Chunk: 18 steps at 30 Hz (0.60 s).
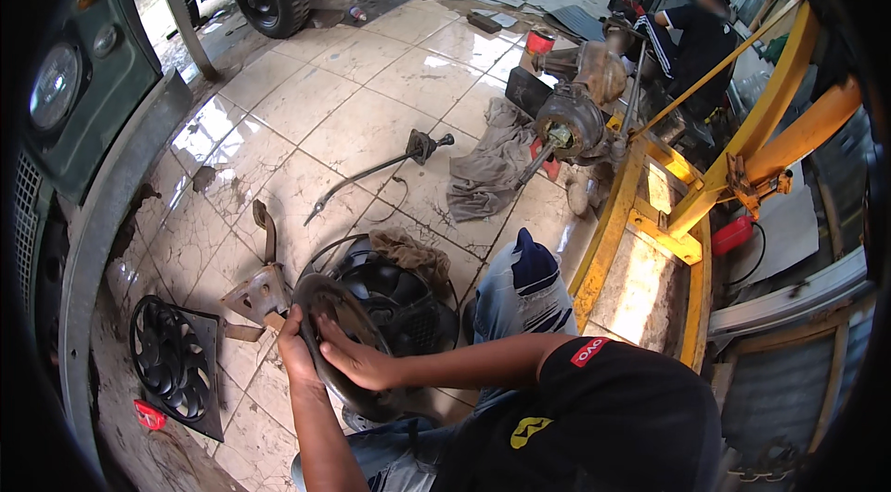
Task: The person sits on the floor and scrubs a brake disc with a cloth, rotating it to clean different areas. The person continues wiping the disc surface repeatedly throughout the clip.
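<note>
A dark, thick-rimmed round metal part stands on edge between my hands, close to my knees. My left hand is closed round its outer left edge. Stretched fingers of my right hand lie flat against its inner face. Just beyond my left hand is a worn metal pedal bracket on the tiles. Behind the round part sits a black fan in a shroud, with a brown rag over it. Part of the round piece is hidden by my right hand and forearm.
Another black fan lies at the left, near a red object. A long lever rests ahead on the floor. Farther right are a grey cloth, an axle housing and a yellow hoist frame. A person sits beyond.
</note>
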### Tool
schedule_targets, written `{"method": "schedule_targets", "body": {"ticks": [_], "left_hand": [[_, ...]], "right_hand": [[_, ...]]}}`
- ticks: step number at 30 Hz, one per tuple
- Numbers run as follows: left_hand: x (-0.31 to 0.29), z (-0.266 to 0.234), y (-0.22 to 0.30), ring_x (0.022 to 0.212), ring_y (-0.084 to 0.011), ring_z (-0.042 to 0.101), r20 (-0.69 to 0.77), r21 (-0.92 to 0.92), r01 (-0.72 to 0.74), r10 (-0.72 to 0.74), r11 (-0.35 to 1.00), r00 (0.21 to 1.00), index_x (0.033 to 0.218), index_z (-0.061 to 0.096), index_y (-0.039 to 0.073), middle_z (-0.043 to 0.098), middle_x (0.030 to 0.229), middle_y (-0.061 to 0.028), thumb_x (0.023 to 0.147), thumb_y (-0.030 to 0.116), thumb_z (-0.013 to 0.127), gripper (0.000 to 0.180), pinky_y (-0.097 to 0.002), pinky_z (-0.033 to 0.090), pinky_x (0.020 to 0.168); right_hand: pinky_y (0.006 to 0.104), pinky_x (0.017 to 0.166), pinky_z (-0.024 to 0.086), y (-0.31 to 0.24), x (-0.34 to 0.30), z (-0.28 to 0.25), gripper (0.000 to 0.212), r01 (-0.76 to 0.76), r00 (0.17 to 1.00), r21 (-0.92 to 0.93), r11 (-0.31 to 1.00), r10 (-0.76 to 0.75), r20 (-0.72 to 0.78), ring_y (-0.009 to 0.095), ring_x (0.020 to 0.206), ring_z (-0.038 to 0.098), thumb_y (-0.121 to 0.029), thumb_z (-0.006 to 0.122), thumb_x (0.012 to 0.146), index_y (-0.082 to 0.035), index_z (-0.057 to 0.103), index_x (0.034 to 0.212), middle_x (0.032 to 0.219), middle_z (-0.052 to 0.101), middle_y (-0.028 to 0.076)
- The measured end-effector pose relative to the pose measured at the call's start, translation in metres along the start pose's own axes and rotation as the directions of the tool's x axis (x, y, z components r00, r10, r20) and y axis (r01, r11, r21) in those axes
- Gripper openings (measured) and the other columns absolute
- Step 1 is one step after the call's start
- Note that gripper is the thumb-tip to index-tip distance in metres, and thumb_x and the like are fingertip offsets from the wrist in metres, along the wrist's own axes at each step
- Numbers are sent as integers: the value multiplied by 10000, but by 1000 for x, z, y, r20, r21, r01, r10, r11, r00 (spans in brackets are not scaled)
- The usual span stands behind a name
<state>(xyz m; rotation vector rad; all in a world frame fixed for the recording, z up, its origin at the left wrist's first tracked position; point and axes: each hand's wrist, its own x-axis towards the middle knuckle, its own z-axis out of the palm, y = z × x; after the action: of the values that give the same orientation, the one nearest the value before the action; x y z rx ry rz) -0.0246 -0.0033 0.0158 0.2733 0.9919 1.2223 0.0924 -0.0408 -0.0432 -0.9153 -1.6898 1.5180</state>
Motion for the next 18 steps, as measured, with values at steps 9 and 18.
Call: {"method": "schedule_targets", "body": {"ticks": [9,18], "left_hand": [[-4,9,-7,762,-227,633,-17,1,-57,57,998,998,1028,619,32,654,860,-100,949,323,532,314,-357,530,735],[-1,2,-3,775,-247,644,33,-29,18,-17,999,999,1017,617,24,667,882,-116,952,296,524,294,-375,542,736]], "right_hand": [[387,1198,23,16,15,-6,721,33,999,-27,999,-34,-31,346,1483,-14,-441,245,1050,100,65,1491,1577,44,268],[386,1199,10,18,13,-9,710,7,1000,-17,1000,-7,-9,343,1482,-36,-439,213,1053,94,50,1494,1579,25,265]]}}
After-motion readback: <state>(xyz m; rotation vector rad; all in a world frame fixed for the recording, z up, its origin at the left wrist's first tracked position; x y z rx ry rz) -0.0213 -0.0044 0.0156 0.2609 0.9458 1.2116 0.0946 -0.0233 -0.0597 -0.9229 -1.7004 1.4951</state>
